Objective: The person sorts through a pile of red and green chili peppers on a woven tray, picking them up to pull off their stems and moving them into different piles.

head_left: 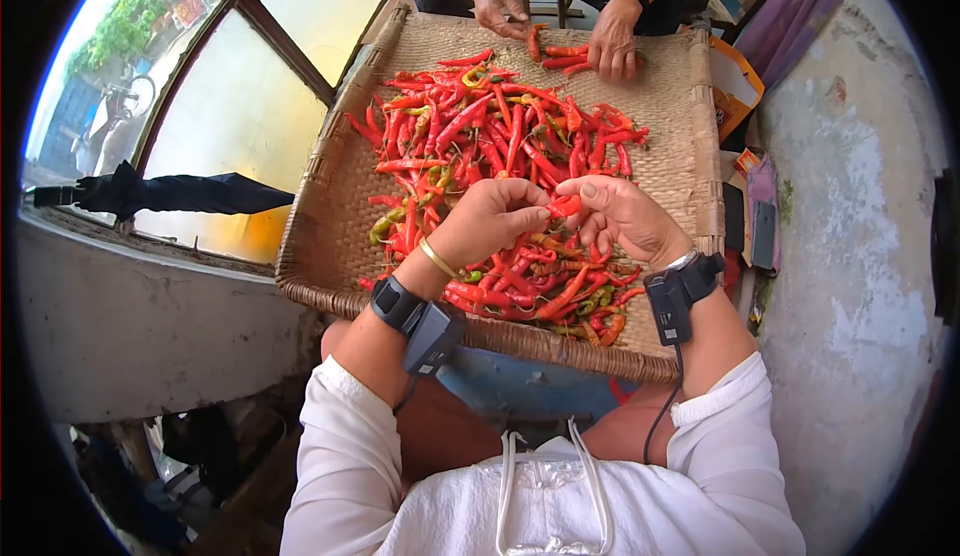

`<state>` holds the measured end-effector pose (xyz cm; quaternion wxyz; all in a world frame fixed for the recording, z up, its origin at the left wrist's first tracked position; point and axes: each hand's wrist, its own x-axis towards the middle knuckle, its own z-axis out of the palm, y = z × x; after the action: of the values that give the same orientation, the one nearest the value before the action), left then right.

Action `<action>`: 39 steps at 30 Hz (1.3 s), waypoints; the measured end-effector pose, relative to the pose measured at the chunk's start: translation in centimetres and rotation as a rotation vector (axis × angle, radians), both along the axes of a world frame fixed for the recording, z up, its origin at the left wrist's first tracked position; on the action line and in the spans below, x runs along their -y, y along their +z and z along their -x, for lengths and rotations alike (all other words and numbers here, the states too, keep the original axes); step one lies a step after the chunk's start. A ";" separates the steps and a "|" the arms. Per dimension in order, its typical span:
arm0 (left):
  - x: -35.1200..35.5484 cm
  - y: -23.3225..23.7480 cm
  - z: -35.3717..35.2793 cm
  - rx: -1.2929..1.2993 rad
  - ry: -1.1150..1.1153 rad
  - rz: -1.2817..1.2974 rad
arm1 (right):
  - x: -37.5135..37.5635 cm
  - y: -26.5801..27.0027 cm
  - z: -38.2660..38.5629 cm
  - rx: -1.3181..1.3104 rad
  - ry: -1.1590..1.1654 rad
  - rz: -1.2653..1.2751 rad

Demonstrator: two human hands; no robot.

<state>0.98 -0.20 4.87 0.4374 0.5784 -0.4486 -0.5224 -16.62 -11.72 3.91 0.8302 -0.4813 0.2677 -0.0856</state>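
Between my two hands, above the pile, is a red chili pepper (563, 207). My left hand (490, 218) pinches one end of it with thumb and forefinger. On the other side, the thumb and fingers of my right hand (625, 218) are closed on the same pepper. Below and around them spreads a heap of chili peppers (480, 121), mostly red with some green and orange ones. They lie on a woven basket tray (335, 211) with a raised rim. A smaller group of chili peppers (540, 291) lies nearer to me, under my wrists.
Across the tray, a co-worker's hands (560, 31) handle red peppers at the far edge. To the left is a window with a folded dark umbrella (190, 194) on its sill. A worn wall (840, 226) stands close on the right, with bags and boxes (750, 196) beside the tray.
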 end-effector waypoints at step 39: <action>0.5 -3.7 -3.0 0.958 -0.012 0.094 | 3.5 -1.5 1.2 -0.145 -0.458 0.355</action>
<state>4.03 -0.70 1.13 0.2042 0.7311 -0.6261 -0.1785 -17.81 -15.18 2.40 0.6710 -0.5509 0.4088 -0.2813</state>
